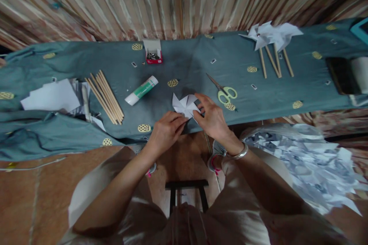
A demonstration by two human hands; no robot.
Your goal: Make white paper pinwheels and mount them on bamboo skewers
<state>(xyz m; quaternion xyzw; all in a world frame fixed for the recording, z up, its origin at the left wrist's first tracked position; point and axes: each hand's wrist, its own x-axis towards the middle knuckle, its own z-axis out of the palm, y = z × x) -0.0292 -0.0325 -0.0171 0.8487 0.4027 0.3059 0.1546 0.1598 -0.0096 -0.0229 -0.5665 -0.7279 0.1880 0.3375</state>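
Note:
A white paper pinwheel (185,104) with folded blades is held just over the table's front edge, between both hands. My left hand (168,130) pinches its lower left part with thumb and fingers. On the opposite side, my right hand (211,116) grips a blade, thumb near the centre and fingers curled round the outer edge. Green-handled scissors (225,91) lie just right of the right hand, blades pointing away. A green and white glue stick (141,90) rests to the left of the pinwheel.
The cloth-covered table (195,61) holds a red box of metal pins (153,53), wooden sticks (106,97) and stacked white paper (53,97). Several pinwheels on sticks (270,36) lie at the back right, near a dark phone (340,74). A bag of paper pieces (307,160) stands below.

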